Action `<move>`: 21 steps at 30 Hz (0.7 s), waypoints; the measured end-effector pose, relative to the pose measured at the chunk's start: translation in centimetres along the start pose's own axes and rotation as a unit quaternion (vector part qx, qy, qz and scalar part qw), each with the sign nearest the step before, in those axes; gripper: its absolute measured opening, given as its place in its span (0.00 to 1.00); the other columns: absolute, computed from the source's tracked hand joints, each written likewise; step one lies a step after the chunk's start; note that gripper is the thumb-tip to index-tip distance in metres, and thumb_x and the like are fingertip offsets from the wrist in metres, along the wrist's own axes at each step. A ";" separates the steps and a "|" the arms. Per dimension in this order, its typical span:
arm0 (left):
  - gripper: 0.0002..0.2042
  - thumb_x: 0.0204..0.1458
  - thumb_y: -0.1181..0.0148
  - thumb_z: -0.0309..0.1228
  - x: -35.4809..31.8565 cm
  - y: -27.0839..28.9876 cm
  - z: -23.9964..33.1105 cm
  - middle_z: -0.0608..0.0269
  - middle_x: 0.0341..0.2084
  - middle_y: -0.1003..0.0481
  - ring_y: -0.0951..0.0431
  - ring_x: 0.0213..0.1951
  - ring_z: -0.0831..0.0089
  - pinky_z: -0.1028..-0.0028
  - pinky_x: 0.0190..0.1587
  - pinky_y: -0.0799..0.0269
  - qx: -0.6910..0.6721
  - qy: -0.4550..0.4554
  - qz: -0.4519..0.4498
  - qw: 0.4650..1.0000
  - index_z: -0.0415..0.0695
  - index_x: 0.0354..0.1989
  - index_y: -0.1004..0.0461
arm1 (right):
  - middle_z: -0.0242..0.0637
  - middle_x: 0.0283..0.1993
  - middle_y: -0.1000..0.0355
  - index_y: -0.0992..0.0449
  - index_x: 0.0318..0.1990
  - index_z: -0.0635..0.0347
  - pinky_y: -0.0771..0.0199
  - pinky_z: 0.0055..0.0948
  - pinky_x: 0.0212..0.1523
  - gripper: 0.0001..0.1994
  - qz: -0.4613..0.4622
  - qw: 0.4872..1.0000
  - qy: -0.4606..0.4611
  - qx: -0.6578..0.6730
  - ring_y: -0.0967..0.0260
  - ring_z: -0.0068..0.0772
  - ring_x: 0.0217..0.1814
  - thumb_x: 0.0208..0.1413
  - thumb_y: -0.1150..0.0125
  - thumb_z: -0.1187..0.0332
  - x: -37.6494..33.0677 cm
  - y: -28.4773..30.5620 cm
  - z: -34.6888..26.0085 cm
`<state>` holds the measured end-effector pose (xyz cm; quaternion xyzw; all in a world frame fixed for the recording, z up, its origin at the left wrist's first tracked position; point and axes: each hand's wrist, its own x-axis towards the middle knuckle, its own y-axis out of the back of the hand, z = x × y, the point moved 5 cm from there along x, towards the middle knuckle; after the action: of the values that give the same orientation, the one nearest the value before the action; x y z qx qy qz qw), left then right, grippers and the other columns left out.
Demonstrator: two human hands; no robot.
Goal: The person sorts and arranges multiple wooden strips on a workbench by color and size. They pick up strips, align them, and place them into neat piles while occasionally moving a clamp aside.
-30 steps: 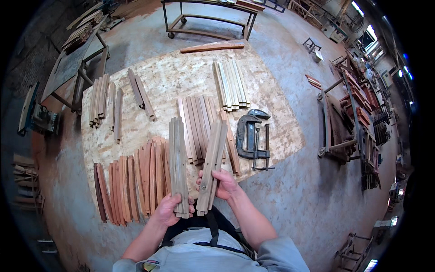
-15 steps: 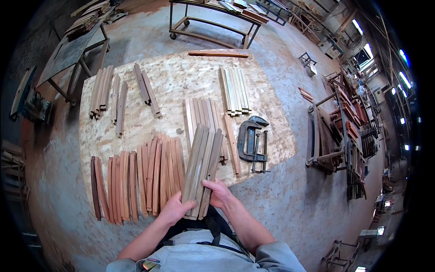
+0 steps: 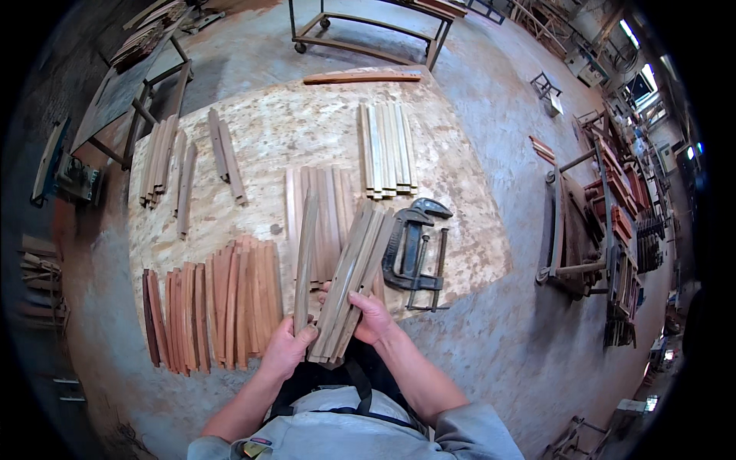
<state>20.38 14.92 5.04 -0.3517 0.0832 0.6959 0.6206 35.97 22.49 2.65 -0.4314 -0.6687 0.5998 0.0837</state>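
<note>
My right hand (image 3: 373,316) grips a bundle of grey-brown wooden strips (image 3: 343,287), thumb across the top, the bundle tilted up and to the right. In my left hand (image 3: 290,345) a single grey-brown wooden strip (image 3: 305,253) stands apart on the bundle's left, pinched near its lower end. Under and beyond them, a row of paler brown strips (image 3: 326,184) lies on the plywood table top (image 3: 276,130). Left of my hands rests a wide row of reddish strips (image 3: 222,299). Close to the bundle's right side lie dark C-clamps (image 3: 414,253).
Pale yellowish strips (image 3: 387,146) lie farther back, and a long reddish strip (image 3: 360,78) near the far edge. Smaller groups of brown strips (image 3: 161,161) are at the left. Beyond the table stand a wheeled metal cart (image 3: 368,50) and, at right, a rack of wood pieces (image 3: 583,222).
One strip has been separated from the bundle and moved left in my left hand. The bundle in my right hand has shifted slightly right and tilted more. The view has shifted a little.
</note>
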 end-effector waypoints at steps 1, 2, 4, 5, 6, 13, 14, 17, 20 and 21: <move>0.20 0.57 0.38 0.32 0.3 -1.4 0.2 0.57 0.46 0.25 0.24 0.47 0.71 0.68 0.52 0.27 0.003 0.000 0.000 1.000 0.35 0.54 0.32 | 0.42 0.57 0.27 0.31 0.62 0.65 0.27 0.49 0.61 0.24 0.003 1.000 -0.001 -0.006 0.29 0.43 0.60 0.61 0.40 0.64 -0.3 0.6 -1.2; 0.19 0.57 0.38 0.31 0.6 -2.6 0.1 0.57 0.46 0.25 0.24 0.47 0.71 0.68 0.52 0.27 0.005 0.001 0.001 1.000 0.35 0.54 0.32 | 0.46 0.54 0.26 0.32 0.61 0.68 0.27 0.53 0.60 0.26 0.007 1.000 0.004 -0.013 0.27 0.45 0.57 0.58 0.36 0.65 -0.2 1.7 -2.3; 0.20 0.56 0.36 0.31 1.9 -4.6 -1.0 0.56 0.46 0.24 0.23 0.46 0.71 0.69 0.51 0.27 0.054 -0.006 0.002 0.999 0.34 0.54 0.32 | 0.43 0.55 0.26 0.31 0.61 0.65 0.26 0.49 0.60 0.23 0.021 1.000 -0.002 -0.023 0.28 0.42 0.58 0.59 0.39 0.67 -1.1 2.7 -4.1; 0.21 0.56 0.36 0.31 2.3 -5.6 -1.2 0.56 0.45 0.24 0.23 0.46 0.71 0.70 0.51 0.27 0.077 -0.011 0.004 0.997 0.34 0.54 0.31 | 0.42 0.56 0.27 0.31 0.61 0.63 0.26 0.47 0.60 0.21 0.025 0.999 -0.007 -0.030 0.28 0.40 0.58 0.60 0.40 0.69 -1.4 3.0 -5.0; 0.21 0.55 0.35 0.31 2.6 -6.5 -1.6 0.56 0.45 0.24 0.23 0.45 0.72 0.70 0.50 0.27 0.124 -0.008 0.001 0.992 0.34 0.54 0.31 | 0.41 0.55 0.26 0.31 0.60 0.63 0.26 0.47 0.59 0.21 0.045 0.998 0.002 -0.044 0.28 0.40 0.58 0.60 0.40 0.69 -1.7 3.6 -5.8; 0.23 0.51 0.34 0.29 4.0 -13.6 -1.8 0.59 0.44 0.23 0.24 0.46 0.75 0.72 0.51 0.28 0.187 0.029 -0.053 0.981 0.34 0.54 0.30 | 0.41 0.54 0.26 0.33 0.60 0.62 0.26 0.45 0.58 0.22 0.067 0.997 0.026 -0.021 0.27 0.40 0.56 0.59 0.38 0.68 -5.0 6.6 -10.0; 0.23 0.51 0.34 0.29 4.1 -14.2 -1.8 0.59 0.44 0.23 0.24 0.46 0.75 0.73 0.51 0.28 0.184 0.035 -0.065 0.980 0.33 0.54 0.30 | 0.41 0.53 0.26 0.33 0.60 0.62 0.26 0.44 0.58 0.22 0.066 0.997 0.033 -0.019 0.27 0.40 0.56 0.59 0.38 0.68 -5.4 6.8 -10.5; 0.23 0.51 0.34 0.30 4.3 -15.2 -1.7 0.58 0.44 0.23 0.24 0.46 0.75 0.73 0.52 0.28 0.223 0.034 -0.070 0.972 0.33 0.54 0.30 | 0.41 0.53 0.26 0.33 0.60 0.62 0.26 0.45 0.58 0.23 0.077 0.995 0.050 -0.034 0.27 0.40 0.55 0.59 0.37 0.66 -5.9 6.8 -11.6; 0.24 0.51 0.33 0.31 4.6 -16.4 -0.5 0.57 0.44 0.23 0.24 0.46 0.74 0.72 0.51 0.28 0.267 0.020 -0.083 0.960 0.33 0.54 0.30 | 0.41 0.53 0.26 0.33 0.60 0.63 0.26 0.45 0.58 0.22 0.102 0.991 0.074 -0.043 0.27 0.41 0.54 0.60 0.38 0.66 -6.3 7.0 -12.3; 0.24 0.51 0.33 0.31 4.8 -16.8 0.0 0.57 0.44 0.23 0.24 0.46 0.74 0.72 0.51 0.28 0.283 0.022 -0.089 0.955 0.33 0.54 0.30 | 0.41 0.53 0.26 0.33 0.60 0.63 0.26 0.46 0.58 0.22 0.122 0.988 0.083 -0.044 0.27 0.41 0.54 0.60 0.39 0.65 -6.4 7.2 -12.5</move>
<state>35.95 22.37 7.58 -0.1824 0.2587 0.5779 0.7522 51.22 26.57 2.28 -0.5617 -0.6275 0.5373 0.0457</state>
